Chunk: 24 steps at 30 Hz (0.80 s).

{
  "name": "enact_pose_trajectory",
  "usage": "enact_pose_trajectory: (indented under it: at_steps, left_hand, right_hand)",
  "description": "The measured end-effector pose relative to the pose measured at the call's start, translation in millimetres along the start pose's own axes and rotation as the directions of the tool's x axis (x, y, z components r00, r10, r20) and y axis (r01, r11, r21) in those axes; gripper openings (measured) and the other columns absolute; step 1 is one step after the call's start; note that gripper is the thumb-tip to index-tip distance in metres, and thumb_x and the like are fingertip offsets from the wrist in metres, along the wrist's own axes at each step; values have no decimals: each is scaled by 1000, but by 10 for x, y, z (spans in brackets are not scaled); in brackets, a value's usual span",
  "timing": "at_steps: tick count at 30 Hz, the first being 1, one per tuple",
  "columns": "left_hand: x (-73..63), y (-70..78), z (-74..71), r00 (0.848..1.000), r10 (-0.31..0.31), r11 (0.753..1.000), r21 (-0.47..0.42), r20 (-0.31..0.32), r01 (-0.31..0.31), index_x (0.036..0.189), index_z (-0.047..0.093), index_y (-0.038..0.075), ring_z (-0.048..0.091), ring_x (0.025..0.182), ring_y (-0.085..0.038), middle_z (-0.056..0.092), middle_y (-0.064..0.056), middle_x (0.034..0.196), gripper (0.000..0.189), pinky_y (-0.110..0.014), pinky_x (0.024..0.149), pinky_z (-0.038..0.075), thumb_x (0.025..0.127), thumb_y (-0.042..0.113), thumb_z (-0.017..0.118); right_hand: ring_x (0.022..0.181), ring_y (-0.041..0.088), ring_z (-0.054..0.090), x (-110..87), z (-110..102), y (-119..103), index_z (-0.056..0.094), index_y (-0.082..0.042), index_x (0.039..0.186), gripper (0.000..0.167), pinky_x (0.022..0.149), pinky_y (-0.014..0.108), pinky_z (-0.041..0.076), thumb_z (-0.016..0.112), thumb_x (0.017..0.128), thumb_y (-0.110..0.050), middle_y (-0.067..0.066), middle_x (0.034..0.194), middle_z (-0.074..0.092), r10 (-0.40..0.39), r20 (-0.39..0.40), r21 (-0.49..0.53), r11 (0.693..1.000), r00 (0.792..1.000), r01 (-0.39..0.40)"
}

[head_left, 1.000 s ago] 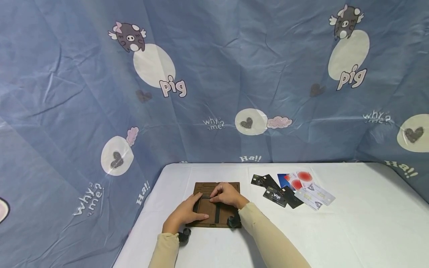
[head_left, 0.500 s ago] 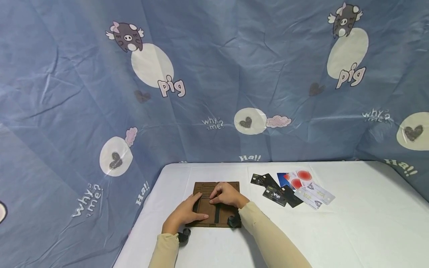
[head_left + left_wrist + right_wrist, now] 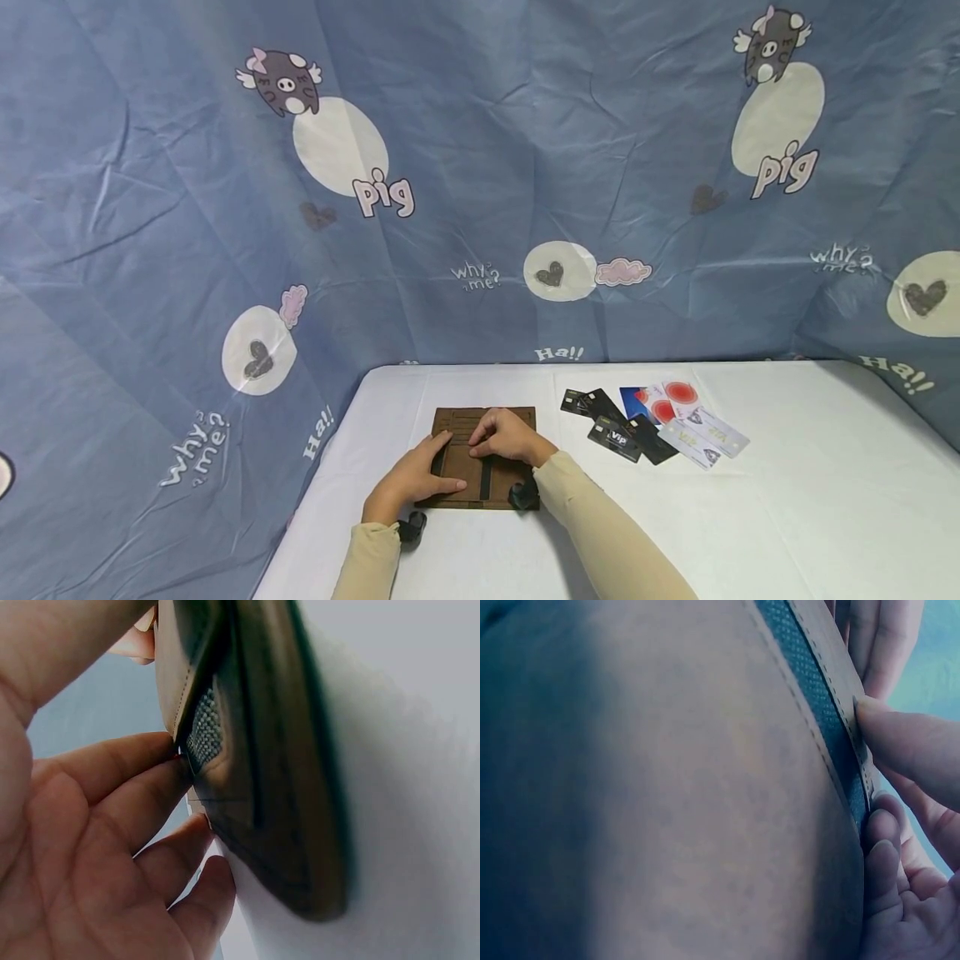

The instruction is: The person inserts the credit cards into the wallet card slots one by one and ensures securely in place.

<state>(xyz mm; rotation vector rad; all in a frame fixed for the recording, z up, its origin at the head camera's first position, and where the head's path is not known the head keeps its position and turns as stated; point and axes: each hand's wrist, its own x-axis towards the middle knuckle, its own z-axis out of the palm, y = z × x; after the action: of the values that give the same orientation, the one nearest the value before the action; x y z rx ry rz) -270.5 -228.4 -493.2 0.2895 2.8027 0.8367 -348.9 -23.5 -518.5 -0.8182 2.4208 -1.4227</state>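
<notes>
A brown leather wallet lies spread out on the white table, with card slots along its far side and a dark band down its middle. My left hand rests on its left part, thumb and fingers spread; in the left wrist view, the fingertips touch the wallet's edge. My right hand is over the middle by the slots, pinching at the leather with thumb and index finger. In the right wrist view, the thumb presses a stitched edge beside a dark woven strip. Whether a card lies between the fingertips is hidden.
To the right of the wallet lie several black cards, a blue card, cards with red circles and silver cards, partly overlapping. A blue printed cloth hangs behind the table.
Both hands stay almost where they were on the wallet. A dark strip beside the right fingertips, visible one second ago, no longer stands out. The head view has shifted slightly.
</notes>
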Motion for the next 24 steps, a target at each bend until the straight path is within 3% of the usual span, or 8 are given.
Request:
enact_pose_trajectory:
  at_steps: [9, 15, 20, 24]
  left_hand:
    - [-4, -4, 2, 1000, -6, 1000, -11, 4, 6, 151, 37, 4, 34, 141, -50, 34, -29, 154, 93, -63, 110, 35, 79, 39, 83]
    - [-7, -11, -8, 1000, -5, 1000, -10, -1, 5, 152, 37, 3, 36, 140, -50, 34, -31, 154, 93, -63, 109, 36, 79, 39, 83]
    - [-17, 3, -10, 1000, -11, 1000, -20, 5, 11, 151, 37, 4, 35, 140, -51, 34, -30, 154, 92, -64, 109, 35, 79, 39, 83]
    - [-14, 7, -7, 1000, -12, 1000, -13, -2, 12, 151, 38, 4, 36, 139, -51, 35, -30, 154, 92, -65, 108, 35, 79, 39, 83]
  right_hand:
    - [88, 10, 56, -9, 18, 0, 79, -10, 82, 6, 81, 31, 50, 83, 79, -12, 0, 94, 66, 20, -4, 7, 1000, 1000, -20]
    - [82, 8, 56, 15, 26, -7, 78, -10, 85, 8, 75, 26, 48, 82, 80, -15, 0, 92, 68, 26, -7, 7, 1000, 1000, -26]
    - [76, 10, 56, -5, 36, -30, 75, -9, 100, 22, 70, 28, 49, 81, 82, -20, 3, 95, 68, 20, 12, -29, 999, 1000, -20]
    - [90, 16, 56, -21, 6, -69, 67, -7, 118, 42, 79, 34, 49, 80, 83, -25, 7, 107, 63, 32, 40, -59, 998, 999, -29]
